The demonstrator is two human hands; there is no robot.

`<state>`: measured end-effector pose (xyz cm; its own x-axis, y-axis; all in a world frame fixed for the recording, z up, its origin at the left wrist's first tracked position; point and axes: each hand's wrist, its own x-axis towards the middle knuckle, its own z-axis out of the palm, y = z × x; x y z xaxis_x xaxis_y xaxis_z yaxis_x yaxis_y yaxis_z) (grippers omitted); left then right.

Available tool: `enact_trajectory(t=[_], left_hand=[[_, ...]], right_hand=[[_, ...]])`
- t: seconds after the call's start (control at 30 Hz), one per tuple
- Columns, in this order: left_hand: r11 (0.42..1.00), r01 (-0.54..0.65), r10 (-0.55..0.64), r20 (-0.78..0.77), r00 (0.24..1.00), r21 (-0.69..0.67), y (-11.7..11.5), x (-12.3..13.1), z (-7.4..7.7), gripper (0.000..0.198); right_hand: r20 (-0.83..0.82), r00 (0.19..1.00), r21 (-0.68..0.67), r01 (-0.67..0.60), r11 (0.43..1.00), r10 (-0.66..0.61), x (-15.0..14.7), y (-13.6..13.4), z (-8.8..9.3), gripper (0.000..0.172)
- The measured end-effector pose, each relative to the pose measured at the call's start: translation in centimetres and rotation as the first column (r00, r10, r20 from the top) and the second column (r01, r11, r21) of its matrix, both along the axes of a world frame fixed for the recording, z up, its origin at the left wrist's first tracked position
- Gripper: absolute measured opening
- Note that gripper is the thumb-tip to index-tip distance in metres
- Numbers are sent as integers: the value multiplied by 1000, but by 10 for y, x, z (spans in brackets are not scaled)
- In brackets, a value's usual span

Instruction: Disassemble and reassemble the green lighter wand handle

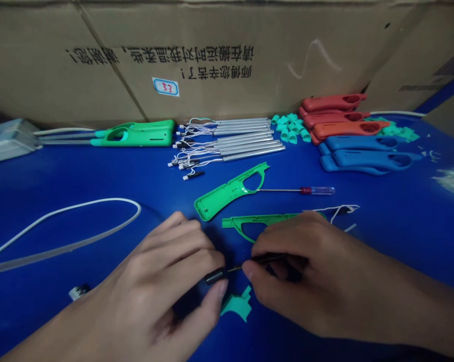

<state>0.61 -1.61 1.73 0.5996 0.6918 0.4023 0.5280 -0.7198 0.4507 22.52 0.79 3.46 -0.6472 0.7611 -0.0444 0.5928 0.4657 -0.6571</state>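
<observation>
My left hand [162, 276] is closed, pinching a short black cylindrical piece [214, 276] between thumb and forefinger. A slim dark rod [269, 258] is held in my right hand [309, 266]; a thin metal tip [234, 269] spans the small gap between the two hands. Whether the tip enters the black piece I cannot tell. Behind my right hand lies a green lighter-handle half-shell [236, 222], partly covered. Another green half-shell [219, 198] lies farther back, inner side up. A small teal curved piece [239, 305] sits on the table below my fingers.
Several silver tubes with white wires [245, 143] lie at the back. Red shells [332, 105], blue shells [366, 153] and teal pieces [289, 125] are right of them. A screwdriver [317, 191] touches the far green shell. Green lighters [147, 134] and a white cable [117, 200] are left.
</observation>
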Motion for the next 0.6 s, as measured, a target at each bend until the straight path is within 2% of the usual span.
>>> enact_trajectory(t=[0.1,0.33,0.47,0.6], left_hand=[[1000,5,-5,14,1000,3,-1,-2,-3,13],[999,-5,4,30,1000,48,-7,-8,-14,31],[997,-10,7,40,999,73,-6,-8,-15,39],[1000,21,-23,107,994,13,-2,-3,-11,29]], right_hand=[[0,1000,4,-4,1000,4,0,0,0,35],[41,999,3,-8,1000,8,0,0,3,35],[23,1000,5,-12,1000,12,0,0,1,35],[20,1000,0,-8,1000,8,2,-1,-1,34]])
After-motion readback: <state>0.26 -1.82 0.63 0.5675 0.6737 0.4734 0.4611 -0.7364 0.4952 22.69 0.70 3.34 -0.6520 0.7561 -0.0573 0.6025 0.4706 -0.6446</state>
